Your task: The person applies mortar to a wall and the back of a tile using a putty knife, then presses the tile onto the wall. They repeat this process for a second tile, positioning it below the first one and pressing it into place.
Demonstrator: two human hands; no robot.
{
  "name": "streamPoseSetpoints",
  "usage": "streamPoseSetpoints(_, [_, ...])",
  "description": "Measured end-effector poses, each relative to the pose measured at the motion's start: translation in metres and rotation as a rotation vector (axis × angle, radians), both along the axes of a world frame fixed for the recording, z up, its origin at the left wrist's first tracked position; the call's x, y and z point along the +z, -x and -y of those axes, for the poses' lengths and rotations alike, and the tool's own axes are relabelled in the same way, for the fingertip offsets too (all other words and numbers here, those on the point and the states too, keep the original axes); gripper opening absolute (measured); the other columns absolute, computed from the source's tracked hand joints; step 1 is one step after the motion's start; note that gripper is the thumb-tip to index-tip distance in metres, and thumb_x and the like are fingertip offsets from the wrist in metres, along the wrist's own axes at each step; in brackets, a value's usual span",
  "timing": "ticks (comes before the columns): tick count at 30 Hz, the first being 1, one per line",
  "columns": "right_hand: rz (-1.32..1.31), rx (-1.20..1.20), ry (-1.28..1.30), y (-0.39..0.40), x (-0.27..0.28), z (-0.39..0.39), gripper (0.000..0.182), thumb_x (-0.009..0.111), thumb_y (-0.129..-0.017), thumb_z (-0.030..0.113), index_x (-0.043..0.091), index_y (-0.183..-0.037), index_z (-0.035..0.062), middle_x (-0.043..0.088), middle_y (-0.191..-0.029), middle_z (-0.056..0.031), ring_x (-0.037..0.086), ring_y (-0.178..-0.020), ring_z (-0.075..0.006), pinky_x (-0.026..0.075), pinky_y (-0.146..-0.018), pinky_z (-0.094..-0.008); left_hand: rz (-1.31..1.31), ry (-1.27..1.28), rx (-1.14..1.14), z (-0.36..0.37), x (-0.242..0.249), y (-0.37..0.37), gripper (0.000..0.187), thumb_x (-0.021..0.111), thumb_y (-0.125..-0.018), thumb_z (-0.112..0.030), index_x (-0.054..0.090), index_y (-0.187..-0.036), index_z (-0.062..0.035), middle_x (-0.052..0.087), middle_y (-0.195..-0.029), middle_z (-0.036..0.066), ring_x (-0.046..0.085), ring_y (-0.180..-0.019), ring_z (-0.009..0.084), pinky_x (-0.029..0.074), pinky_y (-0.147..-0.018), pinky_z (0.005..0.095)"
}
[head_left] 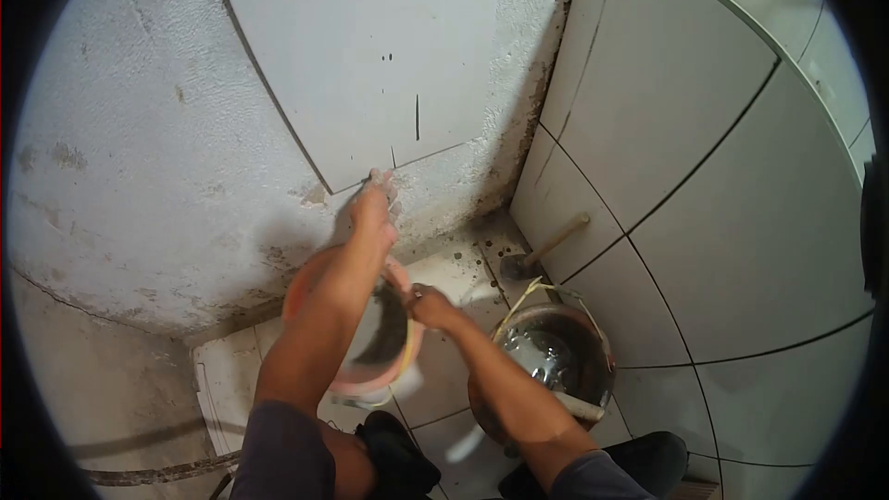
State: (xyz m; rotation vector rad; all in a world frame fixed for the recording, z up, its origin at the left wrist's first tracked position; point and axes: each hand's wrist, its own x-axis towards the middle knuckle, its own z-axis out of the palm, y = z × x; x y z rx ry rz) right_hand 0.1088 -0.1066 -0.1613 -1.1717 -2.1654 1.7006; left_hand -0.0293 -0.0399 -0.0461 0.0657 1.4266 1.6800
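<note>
My left hand (373,208) reaches up to the lower edge of a large white tile (370,65) on the rough wall. Its fingers look grey with mortar, stretched out and slightly apart at that edge; their tips are partly blurred. Below, my right hand (429,306) has its fingers closed around the rim of a pinkish-orange bucket (396,270). Grey wet mortar (381,333) lies inside this bucket, and my left forearm hides part of it. The bucket's bottom edge looks smeared by motion.
A second bucket (607,352) with water and a wooden-handled tool (582,406) stands at the right. Behind it, a mallet (520,266) with a wooden handle leans on the tiled wall (704,250). A hose (167,474) crosses the lower left. My dark shoes (394,454) are close below.
</note>
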Motion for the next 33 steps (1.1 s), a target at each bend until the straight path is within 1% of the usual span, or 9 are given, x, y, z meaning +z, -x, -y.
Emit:
streamPoseSetpoints(1, [0.074,-0.069,-0.023,0.017,-0.017,0.017,0.03,0.055,-0.08,0.027,0.056,-0.102,0.0056,0.063,-0.084,-0.0185,0.061,-0.078,-0.0301,0.048,-0.068,-0.0367,0.008,-0.004,-0.004,0.003,0.002,0.0,0.032,0.045,-0.09,-0.037,0.058,-0.109,-0.014,0.052,-0.112,0.001,0.047,-0.099,0.0152,0.034,-0.089,0.0296])
streamPoseSetpoints(4, [0.041,-0.016,-0.076,0.045,-0.028,0.068,0.024,0.055,-0.079,0.025,0.056,-0.092,0.0051,0.063,-0.089,-0.0162,0.06,-0.086,-0.032,0.047,-0.075,-0.0371,-0.039,0.016,-0.011,0.002,0.01,-0.006,0.034,0.045,-0.089,-0.039,0.057,-0.111,-0.0155,0.05,-0.117,0.001,0.044,-0.102,0.0136,0.033,-0.089,0.0323])
streamPoseSetpoints(8, [0.015,0.202,-0.099,0.023,0.005,0.073,0.049,0.055,-0.082,0.036,0.051,-0.115,0.001,0.06,-0.098,-0.0225,0.056,-0.096,-0.0374,0.043,-0.084,-0.0399,-0.068,0.027,0.044,-0.005,0.0,-0.003,0.037,0.046,-0.089,-0.041,0.058,-0.111,-0.0134,0.051,-0.107,0.003,0.044,-0.096,0.0154,0.034,-0.083,0.0342])
streamPoseSetpoints(13, [0.094,0.224,-0.433,-0.071,0.103,-0.003,0.052,0.061,-0.078,0.037,0.051,-0.115,0.0012,0.061,-0.095,-0.021,0.058,-0.092,-0.0353,0.044,-0.082,-0.04,-0.003,-0.014,0.072,-0.025,-0.034,0.014,0.041,0.047,-0.087,-0.044,0.056,-0.116,-0.015,0.048,-0.123,0.006,0.042,-0.11,0.0173,0.033,-0.089,0.0353])
streamPoseSetpoints(16, [0.24,0.149,-0.602,-0.145,0.186,-0.02,0.042,0.06,-0.079,0.034,0.056,-0.11,0.0056,0.061,-0.095,-0.0187,0.057,-0.091,-0.0348,0.045,-0.081,-0.0413,0.003,0.036,0.136,-0.022,-0.015,-0.017,0.044,0.05,-0.086,-0.044,0.061,-0.108,-0.0086,0.057,-0.103,0.004,0.045,-0.082,0.0137,0.037,-0.071,0.0352])
streamPoseSetpoints(22, [0.007,-0.257,-0.708,-0.285,0.289,0.039,0.022,0.065,-0.078,0.019,0.061,-0.091,0.0015,0.062,-0.083,-0.0131,0.06,-0.076,-0.0261,0.047,-0.067,-0.0335,-0.078,-0.057,0.155,-0.018,-0.012,-0.006,0.049,0.049,-0.088,-0.037,0.053,-0.115,0.0044,0.05,-0.122,0.011,0.046,-0.102,0.0195,0.036,-0.089,0.0278])
streamPoseSetpoints(27, [0.255,-0.812,-0.816,-0.379,0.289,0.158,0.01,0.065,-0.076,0.007,0.061,-0.082,0.0001,0.06,-0.074,-0.011,0.057,-0.064,-0.02,0.045,-0.06,-0.0266,-0.054,-0.18,0.002,-0.085,-0.151,0.127,0.042,0.044,-0.089,-0.032,0.046,-0.12,-0.0044,0.048,-0.124,0.013,0.045,-0.114,0.0219,0.033,-0.096,0.0327])
streamPoseSetpoints(29, [0.436,-1.073,-1.06,-0.42,0.271,0.211,0.007,0.063,-0.076,0.005,0.06,-0.079,-0.0006,0.057,-0.07,-0.0101,0.055,-0.059,-0.0176,0.043,-0.056,-0.0256,-0.047,-0.035,-0.009,-0.048,-0.059,0.052,0.048,0.036,-0.091,-0.031,0.039,-0.129,-0.0021,0.043,-0.13,0.016,0.036,-0.123,0.0231,0.024,-0.102,0.0319])
streamPoseSetpoints(33, [0.813,-1.284,-0.991,-0.494,0.221,0.334,0.009,0.064,-0.075,0.006,0.059,-0.08,0.0,0.057,-0.069,-0.0102,0.056,-0.06,-0.022,0.044,-0.055,-0.0287,-0.148,-0.112,0.04,-0.036,-0.036,0.027,0.045,0.032,-0.089,-0.021,0.039,-0.13,-0.0034,0.044,-0.128,0.017,0.038,-0.121,0.0224,0.028,-0.098,0.0292])
